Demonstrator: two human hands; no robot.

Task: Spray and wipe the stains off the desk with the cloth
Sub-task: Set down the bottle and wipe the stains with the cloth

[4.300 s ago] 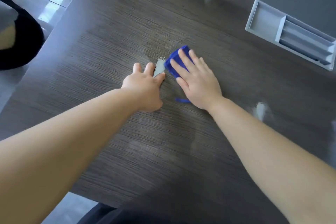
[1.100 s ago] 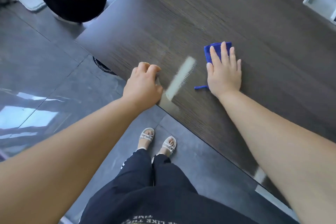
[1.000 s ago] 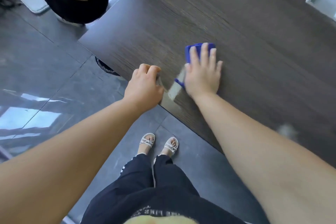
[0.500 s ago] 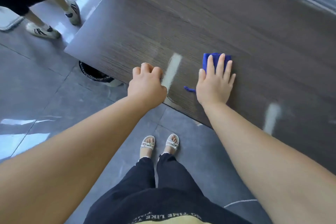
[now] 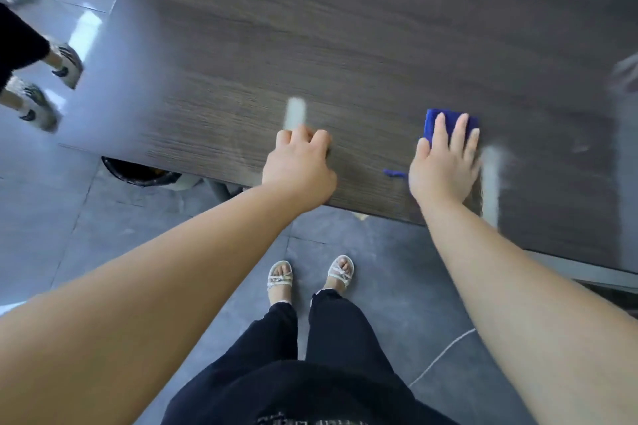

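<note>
Head view, motion-blurred: right hand (image 5: pixel 443 162) lies flat, fingers spread, pressing the folded blue cloth (image 5: pixel 448 122) onto the dark wood-grain desk (image 5: pixel 345 55) near its front edge. Left hand (image 5: pixel 298 167) rests at the edge, fingers curled under, holding nothing visible. One pale streak (image 5: pixel 295 112) sits just beyond the left knuckles, another pale streak (image 5: pixel 490 179) just right of the cloth hand. No spray bottle in shot. To wipe well: keep the palm flat, press evenly, stroke along the grain over each streak, left hand bracing.
</note>
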